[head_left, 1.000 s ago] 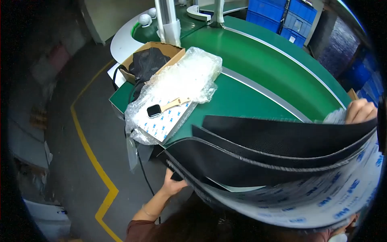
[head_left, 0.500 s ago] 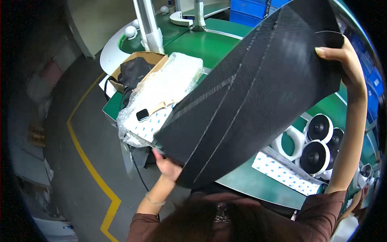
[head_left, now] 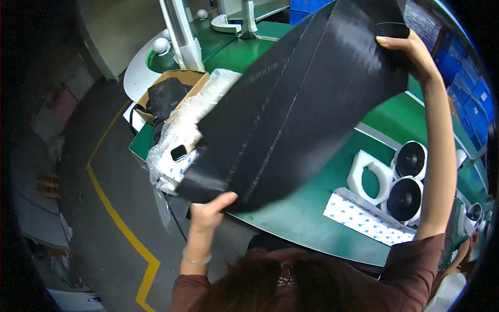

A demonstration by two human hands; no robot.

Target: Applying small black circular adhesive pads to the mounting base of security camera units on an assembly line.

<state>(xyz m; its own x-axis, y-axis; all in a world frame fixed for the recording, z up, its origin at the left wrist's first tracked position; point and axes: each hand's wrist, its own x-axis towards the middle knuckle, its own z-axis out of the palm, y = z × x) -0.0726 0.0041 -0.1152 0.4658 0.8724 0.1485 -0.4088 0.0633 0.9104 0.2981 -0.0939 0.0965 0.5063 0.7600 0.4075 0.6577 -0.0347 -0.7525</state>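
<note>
A large black flexible sheet [head_left: 306, 109] with fine ribbing and two dashed pale lines is stretched between my hands, tilted above the green table. At its lower left end my left hand [head_left: 210, 209] grips the edge, thumb on the upper face. My right hand [head_left: 416, 54] pinches the upper right edge, with its thumb on top and the other fingers hidden behind. Below the sheet's right side lie a white foam ring [head_left: 355, 179] and several white round units with black speaker-like faces [head_left: 404, 199]. Beside them is a white patterned backing strip [head_left: 358, 221].
Bubble wrap [head_left: 163, 156] with a smartwatch [head_left: 179, 153] on it lies at the table's left edge. Behind it stands a cardboard box [head_left: 195, 79] holding dark mesh material. A white post [head_left: 182, 36] rises at the back. Blue crates [head_left: 473, 104] are stacked at right; another person's hand [head_left: 470, 244] shows lower right.
The sheet has shifted left and its lower end has swung up a little. My right hand moved left and slightly up; my left hand's thumb now lies over the sheet's edge.
</note>
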